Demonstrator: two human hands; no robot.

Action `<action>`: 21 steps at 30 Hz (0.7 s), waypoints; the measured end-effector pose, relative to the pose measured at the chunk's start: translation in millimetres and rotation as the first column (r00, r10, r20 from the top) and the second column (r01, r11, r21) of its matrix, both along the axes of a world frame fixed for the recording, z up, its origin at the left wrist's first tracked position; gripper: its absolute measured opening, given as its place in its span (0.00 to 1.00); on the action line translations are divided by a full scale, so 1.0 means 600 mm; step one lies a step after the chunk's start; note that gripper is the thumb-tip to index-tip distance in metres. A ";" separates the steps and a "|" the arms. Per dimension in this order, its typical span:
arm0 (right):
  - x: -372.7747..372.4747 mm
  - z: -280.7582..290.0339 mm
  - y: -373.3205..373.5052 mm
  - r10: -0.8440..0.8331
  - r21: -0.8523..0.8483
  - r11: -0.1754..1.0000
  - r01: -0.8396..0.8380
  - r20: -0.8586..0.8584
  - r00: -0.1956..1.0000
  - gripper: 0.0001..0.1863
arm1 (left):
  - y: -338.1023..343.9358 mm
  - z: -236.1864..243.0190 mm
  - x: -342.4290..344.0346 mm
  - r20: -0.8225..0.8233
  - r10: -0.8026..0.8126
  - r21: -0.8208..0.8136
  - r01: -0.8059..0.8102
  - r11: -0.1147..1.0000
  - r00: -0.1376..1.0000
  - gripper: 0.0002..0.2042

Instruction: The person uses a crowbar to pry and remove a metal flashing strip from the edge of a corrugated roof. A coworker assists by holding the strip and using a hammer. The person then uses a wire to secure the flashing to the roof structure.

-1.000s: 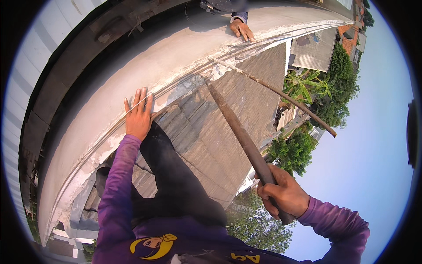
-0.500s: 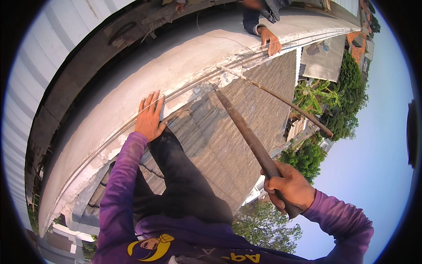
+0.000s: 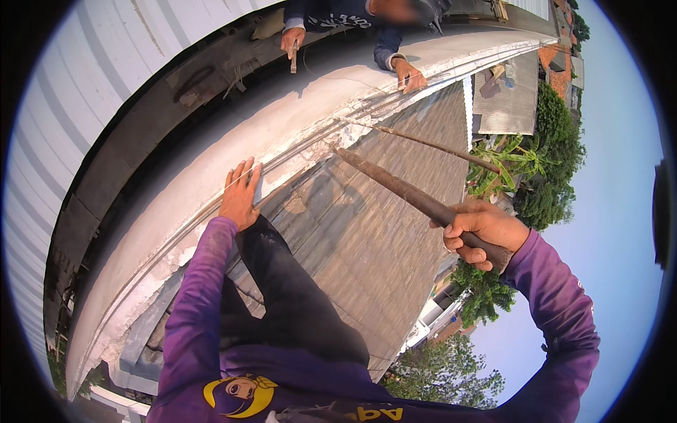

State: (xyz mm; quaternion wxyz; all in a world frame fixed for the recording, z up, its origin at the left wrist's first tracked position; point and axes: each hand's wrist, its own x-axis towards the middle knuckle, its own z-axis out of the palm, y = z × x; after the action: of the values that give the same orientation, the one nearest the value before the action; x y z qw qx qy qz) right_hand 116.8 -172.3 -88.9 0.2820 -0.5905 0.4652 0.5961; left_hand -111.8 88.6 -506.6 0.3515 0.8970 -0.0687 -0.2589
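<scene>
My left hand (image 3: pixel 240 196) lies with its fingers spread on the edge of a pale plastered wall (image 3: pixel 176 151), over thin bars (image 3: pixel 300 144) running along it. My right hand (image 3: pixel 485 229), at the right, is wrapped round the wide lower end of a brown handle-like pole (image 3: pixel 402 189). This pole slants up to the left, its far tip at the crumbled wall edge; a head on it, if any, cannot be made out. Beyond it a thinner stick (image 3: pixel 430 146) reaches out from the same edge. One hand (image 3: pixel 409 75) of a co-worker rests on the bars.
The co-worker's other hand (image 3: pixel 293 41) holds a small tool (image 3: pixel 293 62) over the wall. A tiled roof (image 3: pixel 374 233) slopes beneath my legs (image 3: pixel 285 303). White corrugated sheeting (image 3: pixel 77 92) rises at the left. Trees (image 3: pixel 553 162) and a metal roof (image 3: pixel 508 95) stand beyond.
My right hand has moved up and right with the pole, which now lies flatter. The co-worker's second hand has come further into view with a small tool. My left hand stays on the wall.
</scene>
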 end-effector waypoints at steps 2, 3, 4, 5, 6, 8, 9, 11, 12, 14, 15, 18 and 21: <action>0.019 0.004 -0.020 0.052 -0.017 0.999 -0.052 0.014 0.999 0.19 | 0.003 0.000 -0.002 0.001 0.006 -0.008 -0.006 1.000 1.000 0.60; 0.025 0.002 -0.028 0.075 -0.021 0.997 -0.074 0.017 0.997 0.19 | 0.005 0.000 -0.003 -0.003 0.000 -0.007 0.000 1.000 1.000 0.60; 0.031 0.003 -0.031 0.088 -0.018 0.996 -0.087 0.022 0.996 0.19 | 0.004 0.000 -0.002 -0.008 -0.005 -0.006 0.005 1.000 1.000 0.60; 0.037 0.002 -0.034 0.113 -0.015 0.994 -0.113 0.019 0.993 0.19 | 0.004 -0.001 -0.001 -0.013 -0.010 -0.006 0.010 1.000 1.000 0.61; 0.043 0.003 -0.036 0.135 -0.017 0.991 -0.135 0.015 0.991 0.19 | 0.005 0.000 -0.001 -0.018 -0.011 -0.004 0.011 1.000 1.000 0.61; 0.055 0.000 -0.056 0.133 -0.004 0.991 -0.133 0.014 0.991 0.18 | 0.007 0.000 0.000 -0.028 -0.015 -0.002 0.015 1.000 0.999 0.62; 0.063 -0.002 -0.060 0.148 0.008 0.989 -0.148 0.001 0.989 0.18 | 0.008 0.000 0.000 -0.031 -0.018 0.001 0.018 1.000 0.999 0.62; 0.078 -0.004 -0.065 0.178 0.032 0.984 -0.177 -0.024 0.984 0.18 | 0.008 -0.001 0.002 -0.036 -0.025 0.006 0.025 1.000 0.999 0.62; 0.082 -0.006 -0.065 0.178 0.039 0.983 -0.177 -0.030 0.984 0.18 | 0.007 -0.001 0.002 -0.046 -0.029 0.010 0.029 1.000 0.999 0.62; 0.084 -0.007 -0.062 0.178 0.052 0.983 -0.175 -0.040 0.983 0.19 | 0.005 -0.002 0.005 -0.065 -0.036 0.017 0.038 0.999 0.997 0.62; 0.083 -0.008 -0.061 0.157 0.043 0.987 -0.156 -0.033 0.987 0.19 | 0.005 -0.001 0.007 -0.068 -0.040 0.028 0.042 0.999 0.997 0.62; 0.074 -0.012 -0.069 0.042 0.070 0.997 -0.039 -0.036 0.998 0.19 | 0.002 0.003 0.009 -0.074 -0.048 0.056 0.052 0.997 0.996 0.60; 0.067 -0.014 -0.066 -0.003 0.045 0.999 0.006 -0.060 0.998 0.18 | 0.000 0.004 0.012 -0.076 -0.043 0.059 0.047 0.997 0.996 0.60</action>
State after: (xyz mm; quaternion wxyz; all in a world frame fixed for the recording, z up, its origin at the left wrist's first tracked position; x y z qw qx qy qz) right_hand 157.2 -212.0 -97.3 0.2825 -0.5650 0.4613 0.6230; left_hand -104.8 88.8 -504.4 0.3203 0.8953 -0.0679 -0.3020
